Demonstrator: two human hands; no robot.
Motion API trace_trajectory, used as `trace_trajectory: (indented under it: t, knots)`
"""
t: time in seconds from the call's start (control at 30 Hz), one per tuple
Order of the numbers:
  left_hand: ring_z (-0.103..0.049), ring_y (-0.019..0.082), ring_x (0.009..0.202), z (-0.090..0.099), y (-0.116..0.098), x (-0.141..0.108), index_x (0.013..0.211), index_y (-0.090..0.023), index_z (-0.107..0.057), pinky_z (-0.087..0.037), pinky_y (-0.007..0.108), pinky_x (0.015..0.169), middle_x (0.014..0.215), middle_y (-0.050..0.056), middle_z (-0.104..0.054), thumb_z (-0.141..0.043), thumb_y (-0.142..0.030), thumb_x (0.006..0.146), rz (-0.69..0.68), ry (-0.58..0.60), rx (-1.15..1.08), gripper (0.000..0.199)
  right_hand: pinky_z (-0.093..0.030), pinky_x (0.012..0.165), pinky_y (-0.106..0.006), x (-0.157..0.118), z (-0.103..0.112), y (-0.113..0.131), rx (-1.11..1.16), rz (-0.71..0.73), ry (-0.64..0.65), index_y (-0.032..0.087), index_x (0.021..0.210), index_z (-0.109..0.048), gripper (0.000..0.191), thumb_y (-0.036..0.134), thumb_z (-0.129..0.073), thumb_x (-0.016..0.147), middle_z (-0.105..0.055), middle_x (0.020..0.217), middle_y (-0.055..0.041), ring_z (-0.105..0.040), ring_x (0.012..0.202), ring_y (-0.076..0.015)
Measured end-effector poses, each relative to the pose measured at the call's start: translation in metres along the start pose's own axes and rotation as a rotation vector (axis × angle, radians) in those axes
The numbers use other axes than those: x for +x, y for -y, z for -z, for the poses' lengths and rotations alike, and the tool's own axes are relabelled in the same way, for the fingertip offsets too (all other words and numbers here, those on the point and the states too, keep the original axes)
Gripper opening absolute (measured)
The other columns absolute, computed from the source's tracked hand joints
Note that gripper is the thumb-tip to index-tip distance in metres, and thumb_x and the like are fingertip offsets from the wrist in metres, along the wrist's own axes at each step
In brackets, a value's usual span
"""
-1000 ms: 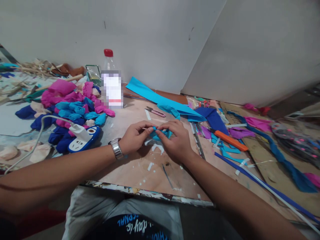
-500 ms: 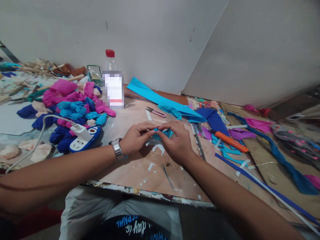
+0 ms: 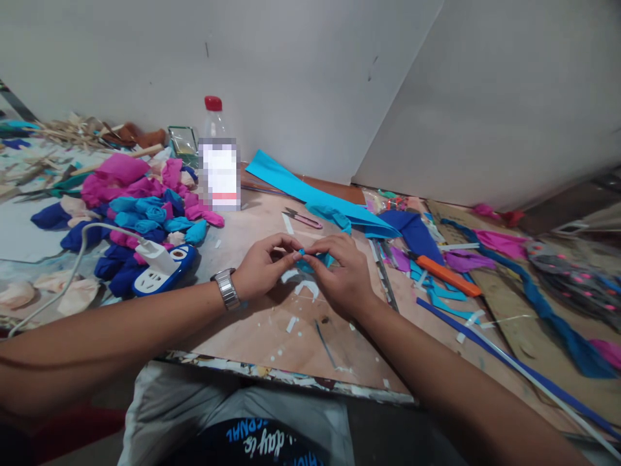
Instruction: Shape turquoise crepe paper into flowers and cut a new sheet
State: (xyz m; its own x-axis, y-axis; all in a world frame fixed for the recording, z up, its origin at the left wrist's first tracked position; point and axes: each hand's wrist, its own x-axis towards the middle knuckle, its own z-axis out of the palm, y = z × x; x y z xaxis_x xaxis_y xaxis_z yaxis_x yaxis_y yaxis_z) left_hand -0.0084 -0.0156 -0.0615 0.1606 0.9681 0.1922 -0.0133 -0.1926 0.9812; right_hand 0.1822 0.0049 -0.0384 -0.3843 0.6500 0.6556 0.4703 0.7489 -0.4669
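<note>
Over the middle of the worktable (image 3: pixel 272 340), a small piece of light blue material (image 3: pixel 317 261) is pinched between both hands. My left hand (image 3: pixel 266 265), with a metal watch on its wrist, grips the left end between thumb and forefinger. Against it, my right hand (image 3: pixel 339 268) closes thumb and fingers round the same piece, whose loose part shows under the fingers. Pink-handled thread snips (image 3: pixel 305 219) lie just beyond the hands, beside a crumpled light blue strip (image 3: pixel 330 213).
Pink and blue fabric buds (image 3: pixel 145 213) and a power strip (image 3: pixel 165 272) lie left. A bottle (image 3: pixel 214 120) stands behind a phone (image 3: pixel 220 175). An orange cutter (image 3: pixel 449 275) and blue strips (image 3: pixel 548 304) lie right.
The fingers have shifted slightly around the light blue piece, and my left forefinger is more bent. The view has moved very slightly; the things on the table stay put.
</note>
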Motion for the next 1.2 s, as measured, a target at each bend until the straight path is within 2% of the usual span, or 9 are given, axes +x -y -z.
trace_trajectory:
  t: [0.1,0.53,0.7,0.83,1.07,1.2]
  knots:
    - [-0.061,0.011,0.069,-0.0019,-0.0036,-0.0014,0.098,-0.017,-0.066,-0.051,0.025,0.063,0.088,0.003,-0.069,-0.072,-0.046,0.087,0.019,0.002,-0.020,0.031,-0.048,0.087,-0.044,-0.0006,-0.0005,-0.0007,0.009,-0.010,-0.005,0.025,0.088,-0.071,0.005,0.027,-0.076,0.088,-0.076,0.088,-0.0020,-0.065,0.093,-0.0241]
    - [-0.059,0.012,0.080,-0.0012,-0.0018,-0.0020,0.105,-0.017,-0.058,-0.047,0.023,0.070,0.101,0.005,-0.063,-0.060,-0.048,0.095,-0.058,0.095,-0.023,0.033,-0.048,0.085,-0.042,-0.0003,-0.0021,-0.0020,0.073,-0.029,-0.011,0.025,0.085,-0.069,0.011,0.031,-0.078,0.086,-0.074,0.086,-0.0014,-0.065,0.089,-0.0228]
    - [-0.057,0.011,0.075,-0.0007,0.0005,-0.0026,0.106,-0.017,-0.057,-0.046,0.022,0.067,0.097,0.003,-0.062,-0.059,-0.048,0.096,-0.046,0.114,-0.053,0.033,-0.048,0.086,-0.042,-0.0006,-0.0001,0.0000,0.063,0.017,0.006,0.024,0.087,-0.068,0.007,0.025,-0.075,0.087,-0.074,0.087,-0.0020,-0.064,0.090,-0.0230]
    - [-0.061,0.012,0.081,-0.0010,-0.0020,-0.0022,0.104,-0.017,-0.059,-0.049,0.024,0.071,0.101,0.005,-0.063,-0.061,-0.046,0.095,-0.051,0.101,-0.047,0.031,-0.047,0.087,-0.043,-0.0012,0.0004,0.0004,0.041,0.005,0.012,0.025,0.087,-0.068,0.006,0.022,-0.073,0.087,-0.073,0.087,-0.0018,-0.064,0.090,-0.0233]
    - [-0.063,0.012,0.076,-0.0016,-0.0032,-0.0016,0.105,-0.016,-0.067,-0.051,0.025,0.071,0.099,0.006,-0.068,-0.071,-0.046,0.088,-0.036,0.037,0.009,0.034,-0.048,0.085,-0.042,-0.0013,-0.0010,-0.0033,0.034,-0.022,-0.020,0.024,0.085,-0.068,0.009,0.027,-0.075,0.087,-0.073,0.086,-0.0025,-0.064,0.090,-0.0236]
    - [-0.061,0.010,0.069,-0.0011,-0.0045,-0.0014,0.102,-0.017,-0.066,-0.049,0.023,0.062,0.091,0.003,-0.067,-0.073,-0.045,0.086,0.035,0.035,-0.049,0.033,-0.048,0.085,-0.042,-0.0015,-0.0020,-0.0042,0.025,-0.037,-0.009,0.024,0.085,-0.069,0.010,0.030,-0.076,0.088,-0.073,0.085,-0.0022,-0.064,0.090,-0.0235]
